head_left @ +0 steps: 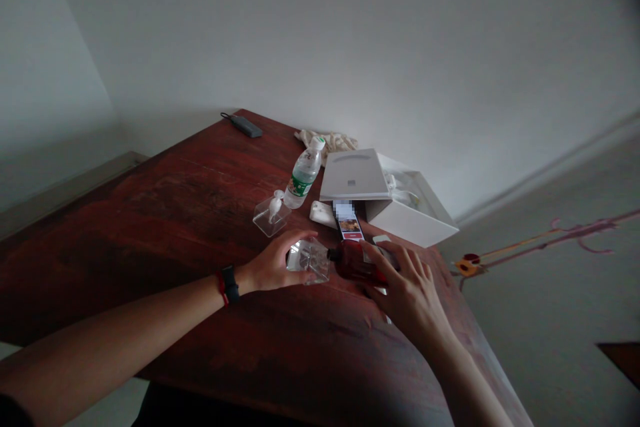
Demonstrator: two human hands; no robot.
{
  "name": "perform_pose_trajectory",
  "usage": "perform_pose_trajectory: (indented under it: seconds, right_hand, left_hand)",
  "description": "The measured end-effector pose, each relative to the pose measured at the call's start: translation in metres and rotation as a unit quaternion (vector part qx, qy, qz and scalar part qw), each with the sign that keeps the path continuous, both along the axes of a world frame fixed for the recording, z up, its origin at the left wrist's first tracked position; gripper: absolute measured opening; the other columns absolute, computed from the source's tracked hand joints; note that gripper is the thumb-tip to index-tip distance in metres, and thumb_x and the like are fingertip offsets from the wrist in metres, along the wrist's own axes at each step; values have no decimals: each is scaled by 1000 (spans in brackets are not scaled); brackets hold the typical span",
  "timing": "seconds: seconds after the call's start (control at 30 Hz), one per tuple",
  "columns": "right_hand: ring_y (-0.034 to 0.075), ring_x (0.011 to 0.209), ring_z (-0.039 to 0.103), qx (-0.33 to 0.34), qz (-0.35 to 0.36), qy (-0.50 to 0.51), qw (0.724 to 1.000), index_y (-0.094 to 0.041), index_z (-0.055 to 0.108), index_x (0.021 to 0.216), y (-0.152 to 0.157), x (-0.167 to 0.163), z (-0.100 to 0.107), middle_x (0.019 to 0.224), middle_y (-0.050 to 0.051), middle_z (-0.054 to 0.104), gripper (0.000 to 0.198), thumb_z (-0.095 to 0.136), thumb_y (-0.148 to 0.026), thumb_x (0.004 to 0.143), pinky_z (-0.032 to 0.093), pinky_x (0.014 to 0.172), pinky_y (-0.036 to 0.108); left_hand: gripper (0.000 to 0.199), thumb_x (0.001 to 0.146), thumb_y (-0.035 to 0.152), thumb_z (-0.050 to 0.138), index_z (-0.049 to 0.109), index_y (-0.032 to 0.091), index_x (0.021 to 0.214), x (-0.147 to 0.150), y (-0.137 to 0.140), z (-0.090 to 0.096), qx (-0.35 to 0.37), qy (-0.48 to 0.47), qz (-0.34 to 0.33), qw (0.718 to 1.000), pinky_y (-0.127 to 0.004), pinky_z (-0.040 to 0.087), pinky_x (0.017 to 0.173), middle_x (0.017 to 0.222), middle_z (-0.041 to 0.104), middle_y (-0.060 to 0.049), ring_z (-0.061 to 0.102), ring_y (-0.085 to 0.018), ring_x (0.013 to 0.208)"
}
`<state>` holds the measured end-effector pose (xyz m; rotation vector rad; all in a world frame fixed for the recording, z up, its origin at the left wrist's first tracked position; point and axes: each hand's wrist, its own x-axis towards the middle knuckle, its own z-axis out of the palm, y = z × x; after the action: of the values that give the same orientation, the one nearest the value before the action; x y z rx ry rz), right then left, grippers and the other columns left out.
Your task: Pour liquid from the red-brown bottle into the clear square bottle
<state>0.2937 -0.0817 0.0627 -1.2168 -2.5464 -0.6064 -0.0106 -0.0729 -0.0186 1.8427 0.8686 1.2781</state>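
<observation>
My left hand (275, 260) is wrapped around a clear square container (310, 261), which is tilted with its open side to the right. In my right hand (405, 277) is a dark red bottle (357, 263), lying nearly level with its narrow dark neck pointing left. The neck's tip is at the container; whether they touch I cannot tell, and no flow is visible. Beyond my left hand a clear square piece with a white pump-like top (274, 208) stands on the table. A water bottle with a green label (303, 177) stands just behind it.
A white box (420, 220) and its lid (353, 177) are at the back right of the dark red table (175, 213). A phone with a lit screen (350, 223) leans there beside a white object (323, 213). Farther back are a cloth (335, 141) and a grey device (246, 125).
</observation>
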Motion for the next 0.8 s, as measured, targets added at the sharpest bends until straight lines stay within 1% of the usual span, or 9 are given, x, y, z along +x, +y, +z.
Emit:
perform_pose_trajectory:
  seconds: [0.17,0.43,0.57,0.7,0.8]
  right_hand:
    - [40,120,62,-1,1,10,1000,-37,28,168,0,0,-1,139,16,60,88,71,-25,92,56,87,51]
    - [38,122,61,-11,3,21,1000,-37,32,166,2,3,-7,140,14,60,82,71,-32,94,56,90,51]
    - [39,121,63,-25,-2,28,999,-35,35,165,1,1,-9,139,15,62,80,70,-30,93,57,90,52]
    - [37,121,64,-52,16,52,997,-32,34,164,1,-3,-11,137,14,64,81,71,-28,92,59,93,51]
    - [36,121,66,-64,16,68,996,-31,35,163,0,-4,-12,138,14,64,80,72,-28,92,60,94,50]
  left_hand:
    - [74,81,46,89,58,23,145,0,0,1,-3,3,0,1000,-54,44,121,146,64,-14,61,-34,134]
    - [74,80,45,89,58,23,144,-1,0,2,-13,-1,-9,1000,-53,47,119,143,65,-13,63,-33,132]
    - [75,77,42,92,59,23,141,-4,3,5,-24,3,-13,1000,-52,49,117,143,66,-14,65,-33,130]
    - [79,71,38,97,60,21,139,-7,5,6,-43,12,-27,999,-53,51,115,138,68,-14,67,-33,126]
    - [81,68,37,99,61,20,136,-8,5,5,-57,3,-32,998,-54,51,114,136,69,-14,67,-33,126]
